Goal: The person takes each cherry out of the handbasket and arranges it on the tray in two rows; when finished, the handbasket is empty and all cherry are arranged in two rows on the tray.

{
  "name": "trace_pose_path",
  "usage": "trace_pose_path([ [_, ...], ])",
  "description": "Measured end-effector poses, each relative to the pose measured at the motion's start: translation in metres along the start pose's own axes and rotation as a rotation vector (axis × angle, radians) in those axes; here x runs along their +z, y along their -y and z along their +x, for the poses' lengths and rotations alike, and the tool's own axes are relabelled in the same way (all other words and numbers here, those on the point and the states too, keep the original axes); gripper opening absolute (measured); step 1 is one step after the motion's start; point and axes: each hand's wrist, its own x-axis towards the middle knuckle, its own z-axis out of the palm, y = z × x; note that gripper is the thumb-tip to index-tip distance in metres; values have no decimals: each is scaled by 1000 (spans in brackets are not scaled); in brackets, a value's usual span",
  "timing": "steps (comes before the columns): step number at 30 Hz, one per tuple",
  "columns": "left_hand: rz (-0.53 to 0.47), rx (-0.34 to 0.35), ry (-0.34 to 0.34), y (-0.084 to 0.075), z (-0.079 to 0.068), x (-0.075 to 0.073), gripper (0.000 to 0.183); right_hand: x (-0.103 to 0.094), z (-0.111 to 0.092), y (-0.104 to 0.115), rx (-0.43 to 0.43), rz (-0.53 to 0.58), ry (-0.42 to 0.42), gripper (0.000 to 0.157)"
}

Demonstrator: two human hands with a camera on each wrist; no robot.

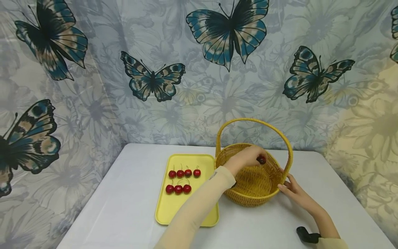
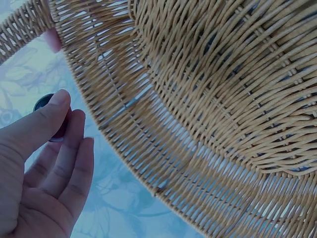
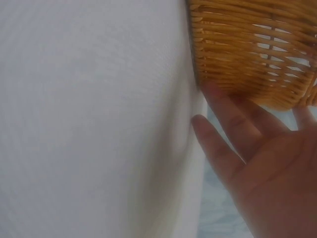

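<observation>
Between thumb and fingertips, my left hand (image 1: 248,155) pinches a dark red cherry (image 1: 261,159), above the inside of a yellow wicker basket (image 1: 248,201) with a tall arched handle. In the left wrist view, the cherry (image 2: 59,131) is partly covered by the thumb, beside the basket's woven rim. My right hand (image 1: 296,195) touches the basket's right side near the foot of the handle, its fingers spread fairly straight along the outer wall. The right wrist view has these fingers (image 3: 230,114) at the lower wicker edge.
Left of the basket, a yellow tray (image 1: 168,209) holds two rows of red cherries with stems (image 1: 178,189). My left sleeve (image 1: 199,207) crosses the tray's right part. A black device (image 1: 308,236) is on my right wrist. A butterfly-patterned cloth (image 1: 205,103) hangs behind the white table (image 1: 124,200).
</observation>
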Motion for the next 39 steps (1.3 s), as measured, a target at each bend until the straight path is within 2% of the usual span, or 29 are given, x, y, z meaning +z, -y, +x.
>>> trace_pose_path([
  [11, 4, 17, -53, -7, -14, -5, 38, 0, -1, -2, -3, 9, -7, 62],
  [19, -7, 23, -64, -8, -25, -7, 40, -1, -2, -1, -10, 20, -1, 63],
  [25, -36, 47, -90, -7, -37, -9, 40, 0, -1, 0, -8, 9, -6, 63],
  [30, -89, 56, -83, -5, -49, -11, 42, 0, 0, -1, -21, 8, -7, 63],
  [39, -156, 57, -102, 1, -72, -7, 41, 1, 1, -1, -27, 6, -7, 64],
])
